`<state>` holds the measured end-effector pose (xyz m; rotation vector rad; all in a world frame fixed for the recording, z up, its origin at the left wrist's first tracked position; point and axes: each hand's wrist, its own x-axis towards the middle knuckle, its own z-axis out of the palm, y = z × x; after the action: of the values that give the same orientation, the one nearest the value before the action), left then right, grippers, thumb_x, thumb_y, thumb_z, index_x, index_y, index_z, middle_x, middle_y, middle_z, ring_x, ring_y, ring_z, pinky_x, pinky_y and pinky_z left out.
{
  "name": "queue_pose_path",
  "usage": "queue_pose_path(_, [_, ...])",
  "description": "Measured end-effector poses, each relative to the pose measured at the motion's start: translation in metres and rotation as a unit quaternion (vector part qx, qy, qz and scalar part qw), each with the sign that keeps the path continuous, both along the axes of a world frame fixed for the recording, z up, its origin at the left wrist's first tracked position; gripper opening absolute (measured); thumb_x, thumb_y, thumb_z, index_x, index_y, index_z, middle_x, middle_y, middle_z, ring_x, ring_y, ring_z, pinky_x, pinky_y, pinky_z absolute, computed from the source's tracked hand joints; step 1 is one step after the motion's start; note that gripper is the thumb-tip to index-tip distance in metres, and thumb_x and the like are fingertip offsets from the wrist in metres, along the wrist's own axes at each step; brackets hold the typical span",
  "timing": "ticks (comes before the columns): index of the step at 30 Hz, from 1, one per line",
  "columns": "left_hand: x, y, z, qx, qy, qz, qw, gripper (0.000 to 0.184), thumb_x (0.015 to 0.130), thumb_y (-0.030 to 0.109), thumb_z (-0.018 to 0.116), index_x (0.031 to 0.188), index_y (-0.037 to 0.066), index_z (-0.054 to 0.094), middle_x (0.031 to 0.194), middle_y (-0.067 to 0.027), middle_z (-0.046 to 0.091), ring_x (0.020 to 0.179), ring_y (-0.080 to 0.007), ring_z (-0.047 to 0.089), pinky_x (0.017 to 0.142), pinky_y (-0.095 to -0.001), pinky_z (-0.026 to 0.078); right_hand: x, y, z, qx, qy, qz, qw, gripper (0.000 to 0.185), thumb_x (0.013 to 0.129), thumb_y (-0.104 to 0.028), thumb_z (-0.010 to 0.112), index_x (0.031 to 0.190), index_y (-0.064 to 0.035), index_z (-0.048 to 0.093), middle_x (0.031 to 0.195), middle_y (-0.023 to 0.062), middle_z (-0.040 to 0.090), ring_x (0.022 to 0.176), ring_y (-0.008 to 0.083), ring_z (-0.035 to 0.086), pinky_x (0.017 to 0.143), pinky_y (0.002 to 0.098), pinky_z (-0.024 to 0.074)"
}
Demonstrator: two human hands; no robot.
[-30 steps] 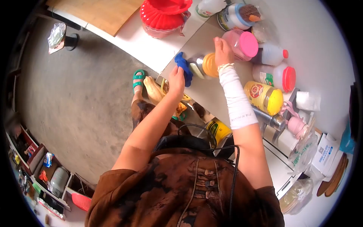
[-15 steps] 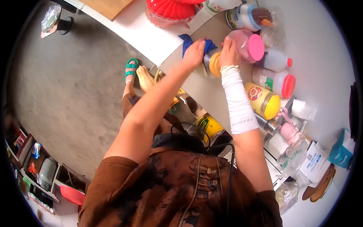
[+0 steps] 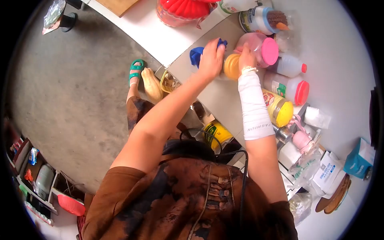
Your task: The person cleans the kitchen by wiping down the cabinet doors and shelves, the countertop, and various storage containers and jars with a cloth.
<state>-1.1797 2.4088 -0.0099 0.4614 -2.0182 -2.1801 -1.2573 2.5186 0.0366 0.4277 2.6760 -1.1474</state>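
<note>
A clear jar with a yellow lid [image 3: 231,66] is between my two hands on the grey-brown counter. My left hand [image 3: 212,60] is closed on a blue cloth [image 3: 195,56], which sticks out on both sides of the fingers, and presses against the jar's left side. On the other side, my right hand [image 3: 247,60] curls at the yellow lid's edge, its fingers partly hidden. A white sleeve covers that forearm. Right beside this hand is a pink jar with a pink lid [image 3: 269,52].
Along the wall stand a blue-rimmed container [image 3: 260,20], a red-lidded jar [image 3: 301,92] and a yellow-lidded jar [image 3: 283,113]. A red ribbed container [image 3: 182,14] is on the white surface. Below the counter are a squash [image 3: 152,85] and a yellow container [image 3: 218,134].
My left hand has shifted slightly right against the jar, and the blue cloth is more bunched. My right hand has moved a little lower, its fingers more bent around the lid's edge.
</note>
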Motion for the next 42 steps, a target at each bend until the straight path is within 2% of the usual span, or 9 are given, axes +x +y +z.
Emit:
queue_pose_path(2, [0.022,0.01,0.009,-0.101,0.054,0.07,0.991,0.048,0.098,0.023,0.048,0.138,-0.001,0.037,0.136,-0.0229,0.045,0.129,-0.0369,0.042,0.108,-0.0391,0.033,-0.001,0.002,-0.001,-0.036,-0.01,-0.021,0.999,0.056,0.1,-0.042,0.038,0.107,0.009,0.061,0.098,0.0153,0.069,0.094,0.0247,0.067,0.084,0.0329,0.0487])
queue_pose_path(5, [0.031,0.008,0.005,-0.044,0.058,0.078,0.994,0.048,0.098,0.022,0.049,0.139,0.0,0.037,0.137,-0.0222,0.044,0.13,-0.0361,0.041,0.108,-0.0394,0.033,0.012,0.003,0.009,-0.12,0.013,0.03,0.992,0.05,0.098,-0.038,0.044,0.116,0.0069,0.058,0.12,0.0194,0.061,0.113,0.0291,0.058,0.097,0.0373,0.0425])
queue_pose_path(7, [0.016,0.001,0.008,-0.033,0.028,0.06,0.997,0.048,0.097,0.025,0.05,0.138,0.001,0.04,0.136,-0.0222,0.046,0.128,-0.0358,0.044,0.106,-0.0389,0.035,0.025,-0.001,0.032,0.146,0.235,0.351,0.894,0.053,0.094,-0.035,0.054,0.129,0.0048,0.05,0.14,0.0217,0.043,0.132,0.0336,0.04,0.108,0.0436,0.0307])
queue_pose_path(10, [-0.017,-0.005,-0.002,-0.076,0.04,-0.033,0.996,0.044,0.096,0.033,0.049,0.129,0.003,0.051,0.132,-0.0187,0.052,0.119,-0.037,0.051,0.098,-0.0409,0.043,0.048,0.003,0.046,0.231,0.197,0.472,0.828,0.067,0.089,-0.035,0.061,0.139,0.0023,0.038,0.148,0.0217,0.032,0.139,0.0367,0.027,0.113,0.0472,0.0212])
queue_pose_path(14, [-0.019,-0.013,0.007,0.034,-0.028,-0.125,0.991,0.042,0.097,0.028,0.049,0.13,0.002,0.052,0.138,-0.018,0.048,0.126,-0.0354,0.047,0.102,-0.0403,0.04,0.059,0.01,0.048,0.233,0.231,0.442,0.835,0.079,0.088,-0.04,0.061,0.145,0.0014,0.026,0.147,0.0209,0.034,0.137,0.0369,0.03,0.112,0.0482,0.0221])
queue_pose_path(23, [0.079,-0.007,0.026,-0.061,0.095,-0.066,0.991,0.057,0.092,0.0,0.047,0.146,0.007,0.033,0.154,-0.0161,0.028,0.14,-0.032,0.031,0.112,-0.0357,0.03,0.06,0.005,0.037,0.244,0.227,0.418,0.845,0.067,0.094,-0.042,0.05,0.143,0.0003,0.032,0.139,0.0198,0.042,0.126,0.0369,0.04,0.107,0.048,0.0286])
queue_pose_path(31, [-0.005,-0.015,0.022,-0.067,0.128,-0.107,0.984,0.042,0.09,0.003,0.048,0.131,0.004,0.052,0.143,-0.019,0.044,0.128,-0.0358,0.046,0.103,-0.0394,0.042,0.053,0.002,0.031,0.265,0.225,0.368,0.863,0.058,0.093,-0.031,0.053,0.139,0.0001,0.037,0.135,0.0199,0.045,0.117,0.0392,0.044,0.101,0.048,0.0347])
queue_pose_path(37, [0.079,-0.014,0.035,-0.141,0.141,-0.08,0.977,0.061,0.08,-0.011,0.051,0.139,0.002,0.043,0.147,-0.0177,0.038,0.136,-0.0323,0.037,0.104,-0.0388,0.042,0.057,0.0,0.028,0.259,0.233,0.352,0.869,0.057,0.093,-0.031,0.053,0.138,0.0005,0.037,0.133,0.0204,0.045,0.117,0.0401,0.043,0.101,0.0482,0.0353])
queue_pose_path(42, [0.06,-0.01,0.037,-0.191,0.145,-0.049,0.969,0.055,0.083,-0.008,0.051,0.137,0.002,0.045,0.147,-0.0183,0.038,0.134,-0.0343,0.04,0.105,-0.0385,0.041,0.047,0.004,0.023,0.268,0.234,0.346,0.868,0.056,0.093,-0.032,0.053,0.136,0.0007,0.039,0.131,0.0215,0.046,0.118,0.0401,0.042,0.102,0.049,0.0328])
